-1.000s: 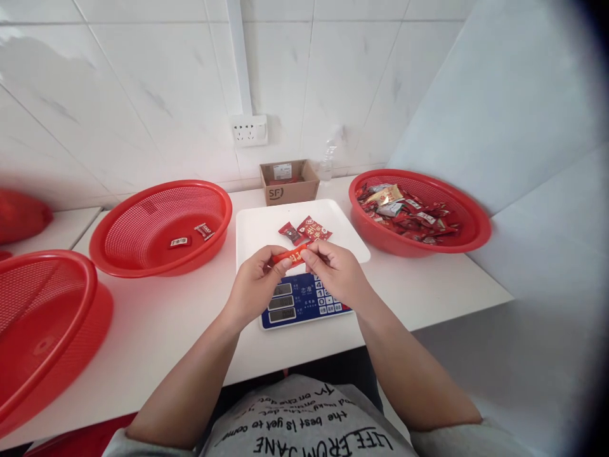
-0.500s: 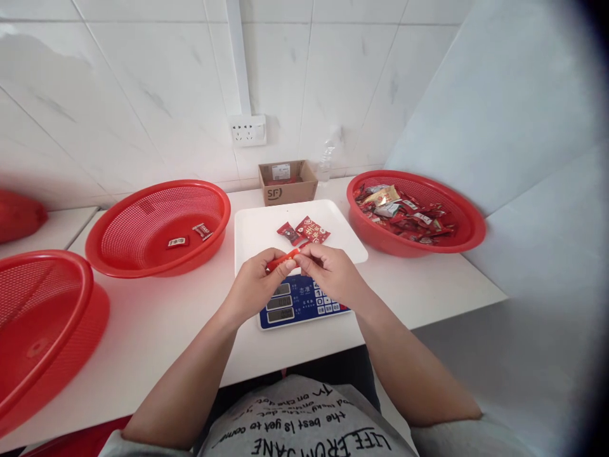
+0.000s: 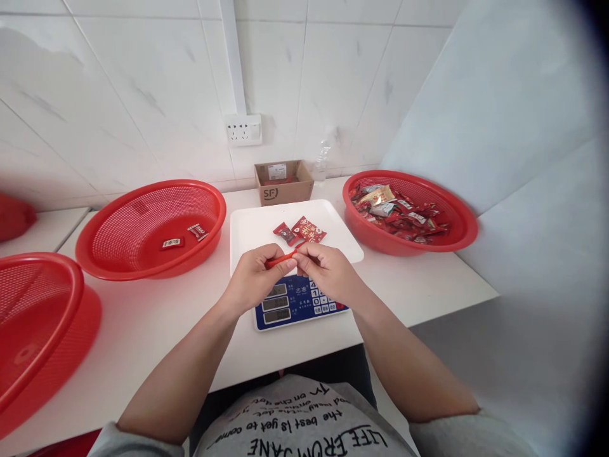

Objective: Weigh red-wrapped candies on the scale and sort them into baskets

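both hands pinch one small red sweet wrapper (image 3: 281, 257): left hand (image 3: 251, 280) closed on its left end, right hand (image 3: 329, 271) closed on its right end, just above the white tray of the blue-faced scale (image 3: 247, 230). a second ago its printed face showed; now it is edge-on, a thin strip. judged: turned between the fingertips, not set down. two red packets (image 3: 299, 231) lie on the tray beyond.

- The cardboard box (image 3: 284, 183) bears "SF" on its front.
- The grey shirt (image 3: 304, 426) reads, upside down, "LIFE FROM JANE" and "the best is yet to come".
- The scale (image 3: 299, 303) has displays and keys too small to read.
- The thin red packet (image 3: 281, 257) shows no legible print.
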Demonstrator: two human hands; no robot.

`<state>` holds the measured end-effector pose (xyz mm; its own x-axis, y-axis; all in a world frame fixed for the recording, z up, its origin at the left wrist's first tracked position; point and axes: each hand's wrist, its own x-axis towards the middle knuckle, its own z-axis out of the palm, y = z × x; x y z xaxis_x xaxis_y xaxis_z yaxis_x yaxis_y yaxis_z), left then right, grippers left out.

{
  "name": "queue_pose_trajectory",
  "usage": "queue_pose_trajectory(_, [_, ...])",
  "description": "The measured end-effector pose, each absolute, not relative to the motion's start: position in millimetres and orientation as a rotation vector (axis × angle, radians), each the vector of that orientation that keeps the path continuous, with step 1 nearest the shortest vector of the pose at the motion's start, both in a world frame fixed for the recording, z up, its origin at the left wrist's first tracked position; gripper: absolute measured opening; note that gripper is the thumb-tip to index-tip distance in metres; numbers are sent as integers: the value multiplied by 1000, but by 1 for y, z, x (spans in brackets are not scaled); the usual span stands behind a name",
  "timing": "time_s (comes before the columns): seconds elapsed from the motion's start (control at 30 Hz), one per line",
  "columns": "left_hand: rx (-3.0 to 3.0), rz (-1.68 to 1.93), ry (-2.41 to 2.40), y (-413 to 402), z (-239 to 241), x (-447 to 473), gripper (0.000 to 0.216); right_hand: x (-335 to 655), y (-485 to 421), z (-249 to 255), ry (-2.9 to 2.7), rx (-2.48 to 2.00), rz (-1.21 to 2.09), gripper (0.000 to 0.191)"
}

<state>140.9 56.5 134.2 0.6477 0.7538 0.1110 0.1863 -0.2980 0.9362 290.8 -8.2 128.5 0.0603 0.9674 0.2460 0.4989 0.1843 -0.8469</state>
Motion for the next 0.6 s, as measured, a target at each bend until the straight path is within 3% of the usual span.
queue_pose_trajectory(0.17, [1846,572,831,64,130,141,33,293,-4,124,-1525,-1507,623,27])
queue_pose_trajectory(0.43, [1715,779,799,65,125,144,33,296,11,117,-1484,-1561,493,30])
queue_pose_trajectory(0.6, [1949,780,949,74,122,140,34,301,13,117,-1538,-1662,440,27])
